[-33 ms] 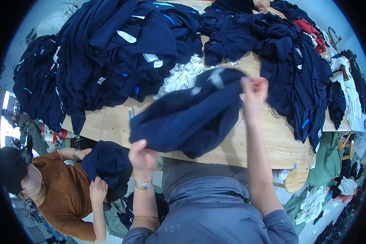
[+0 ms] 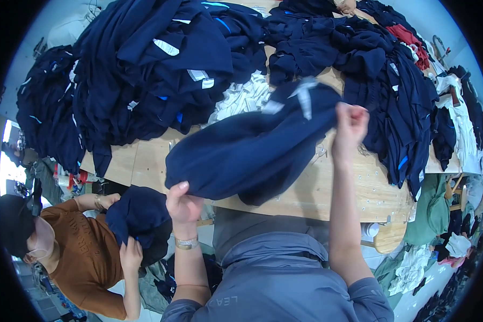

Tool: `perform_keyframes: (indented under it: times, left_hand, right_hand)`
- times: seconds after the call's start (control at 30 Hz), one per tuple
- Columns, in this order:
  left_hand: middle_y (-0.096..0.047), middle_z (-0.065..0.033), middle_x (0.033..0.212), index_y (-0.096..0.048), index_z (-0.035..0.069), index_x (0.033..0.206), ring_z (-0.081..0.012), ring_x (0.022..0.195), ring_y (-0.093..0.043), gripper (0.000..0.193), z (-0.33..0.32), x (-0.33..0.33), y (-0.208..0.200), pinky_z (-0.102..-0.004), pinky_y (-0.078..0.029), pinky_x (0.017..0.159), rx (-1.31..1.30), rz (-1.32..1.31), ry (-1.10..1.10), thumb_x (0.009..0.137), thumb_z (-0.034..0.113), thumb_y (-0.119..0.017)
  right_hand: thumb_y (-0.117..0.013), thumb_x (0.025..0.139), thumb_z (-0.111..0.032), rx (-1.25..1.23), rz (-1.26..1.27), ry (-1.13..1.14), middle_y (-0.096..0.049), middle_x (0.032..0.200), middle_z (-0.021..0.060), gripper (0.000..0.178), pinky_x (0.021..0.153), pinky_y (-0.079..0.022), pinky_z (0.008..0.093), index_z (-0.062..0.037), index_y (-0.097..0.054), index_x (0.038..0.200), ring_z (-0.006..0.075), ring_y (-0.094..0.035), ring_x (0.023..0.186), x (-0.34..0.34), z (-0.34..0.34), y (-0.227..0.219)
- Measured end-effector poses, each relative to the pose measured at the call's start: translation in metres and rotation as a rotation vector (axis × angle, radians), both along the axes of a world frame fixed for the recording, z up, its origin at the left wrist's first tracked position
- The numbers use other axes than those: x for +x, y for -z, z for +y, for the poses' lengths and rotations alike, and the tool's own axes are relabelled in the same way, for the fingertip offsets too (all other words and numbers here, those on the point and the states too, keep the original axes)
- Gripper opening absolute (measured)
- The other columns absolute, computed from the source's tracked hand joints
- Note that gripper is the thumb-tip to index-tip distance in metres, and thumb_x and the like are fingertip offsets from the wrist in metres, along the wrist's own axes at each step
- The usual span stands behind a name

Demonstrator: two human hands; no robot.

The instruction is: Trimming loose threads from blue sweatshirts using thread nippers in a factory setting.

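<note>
A navy blue garment (image 2: 247, 147) hangs stretched between my two hands above the wooden table; its exact kind cannot be made out. My left hand (image 2: 184, 203) is closed on its lower left end, thumb on top. At its upper right end, my right hand (image 2: 350, 126) pinches the cloth. White labels (image 2: 304, 99) hang from the garment's upper edge, partly blurred. Behind it, a bunched white cloth (image 2: 242, 97) lies against a large heap of navy garments (image 2: 155, 70).
More navy garments (image 2: 389, 102) drape over the table's right side, with a red cloth (image 2: 408, 40) beyond them. The wooden table (image 2: 145, 166) has its near edge at my waist. At the left, a co-worker in a brown shirt (image 2: 86, 257) handles another navy cloth (image 2: 139, 214).
My right hand has moved to the right and my left hand slightly left. The garment is pulled out wider, and its white labels have shifted right.
</note>
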State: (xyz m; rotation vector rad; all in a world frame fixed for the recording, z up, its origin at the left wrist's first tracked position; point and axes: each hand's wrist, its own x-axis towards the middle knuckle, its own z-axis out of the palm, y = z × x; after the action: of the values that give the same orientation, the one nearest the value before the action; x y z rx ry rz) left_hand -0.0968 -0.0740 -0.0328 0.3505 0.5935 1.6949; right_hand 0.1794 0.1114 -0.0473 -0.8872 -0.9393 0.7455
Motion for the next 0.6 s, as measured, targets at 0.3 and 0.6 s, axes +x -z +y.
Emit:
perform_keyframes:
  times: [0.3,0.6]
  left_hand:
    - [-0.05,-0.0091,0.123,-0.042,-0.002,0.126,-0.016,0.109,-0.048,0.055,0.019,0.02,0.1,-0.0295,-0.039,0.093,-0.448,0.769,0.122,0.081,0.015,-0.067]
    - [-0.056,-0.0098,0.088,-0.058,0.007,0.092,-0.0283,0.09,-0.048,0.021,0.024,0.055,0.057,-0.0376,-0.038,0.082,-0.256,1.71,-0.416,0.077,0.016,-0.068]
  right_hand:
    - [-0.056,0.089,-0.012,-0.592,-0.266,0.06,-0.048,0.069,0.0009,0.02,0.04,-0.034,0.0202,-0.0104,-0.037,0.084,0.0069,-0.043,0.045,0.093,-0.119,0.125]
    - [-0.054,0.089,-0.007,-0.47,-0.227,0.066,-0.049,0.071,0.002,0.017,0.043,-0.035,0.0189,-0.0085,-0.038,0.086,0.0058,-0.044,0.049,0.068,-0.122,0.109]
